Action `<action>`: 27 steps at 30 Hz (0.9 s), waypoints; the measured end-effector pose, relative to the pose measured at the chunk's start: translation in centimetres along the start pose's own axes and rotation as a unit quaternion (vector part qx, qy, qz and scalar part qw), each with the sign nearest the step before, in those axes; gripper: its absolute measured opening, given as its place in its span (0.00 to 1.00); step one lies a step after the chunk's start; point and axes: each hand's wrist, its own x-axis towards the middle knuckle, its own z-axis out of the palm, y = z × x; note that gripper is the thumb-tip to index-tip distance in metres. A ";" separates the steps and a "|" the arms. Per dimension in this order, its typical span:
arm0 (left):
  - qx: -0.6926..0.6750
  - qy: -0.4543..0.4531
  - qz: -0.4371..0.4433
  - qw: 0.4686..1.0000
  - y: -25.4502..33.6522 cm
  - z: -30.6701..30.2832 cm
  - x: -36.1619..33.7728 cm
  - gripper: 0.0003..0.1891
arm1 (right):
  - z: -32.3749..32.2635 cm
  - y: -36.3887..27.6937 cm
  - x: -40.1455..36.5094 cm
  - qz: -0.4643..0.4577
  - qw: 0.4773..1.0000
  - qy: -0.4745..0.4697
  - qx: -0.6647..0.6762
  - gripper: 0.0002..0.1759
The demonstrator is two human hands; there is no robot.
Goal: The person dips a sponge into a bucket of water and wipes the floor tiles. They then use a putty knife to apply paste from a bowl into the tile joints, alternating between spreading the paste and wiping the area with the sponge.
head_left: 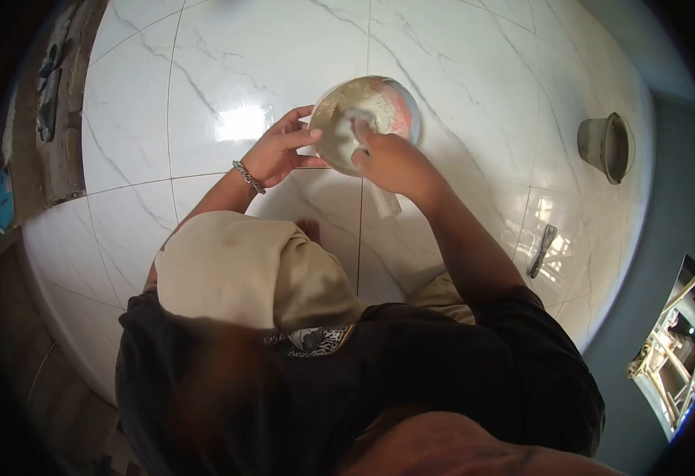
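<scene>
A round bowl [332, 147] is tilted toward me above the tiled floor, with a creamy pale paste [375, 103] and a pinkish patch inside it. My left hand [286, 144] is closed on the bowl's left rim, thumb on top and fingers below. Over the bowl's right side, my right hand [391, 161] is closed round a pale-handled tool [384, 200], its handle sticking out below the fist. The index finger points into the bowl, where the tool's far end is blurred and its kind cannot be made out.
To the right a grey bucket [604, 148] lies tipped near the wall. Nearer me, a flat scraper-like tool [542, 251] lies on the glossy white tiles [458, 55]. A rough ledge [66, 103] and a blue item [0, 202] are at the left.
</scene>
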 end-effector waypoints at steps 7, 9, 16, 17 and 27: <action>-0.053 0.143 0.060 0.986 0.3 -1.7 0.7 0.37 | 2.0 5.8 2.4 -0.158 0.904 -0.067 0.393 0.31; -0.075 0.160 0.065 0.982 -0.1 -2.8 0.7 0.35 | -0.5 4.9 0.6 -0.104 0.855 -0.119 0.494 0.32; -0.186 0.237 0.091 0.949 -1.2 -10.3 2.7 0.14 | 0.5 5.6 1.2 -0.101 0.599 -0.231 0.760 0.43; -0.178 0.248 0.108 0.946 -1.4 -12.5 3.0 0.16 | 1.1 4.9 0.9 -0.058 0.654 -0.142 0.741 0.45; -0.117 0.349 0.131 0.921 -0.1 -17.4 2.8 0.25 | 6.1 -4.2 8.9 0.159 0.733 0.132 0.648 0.53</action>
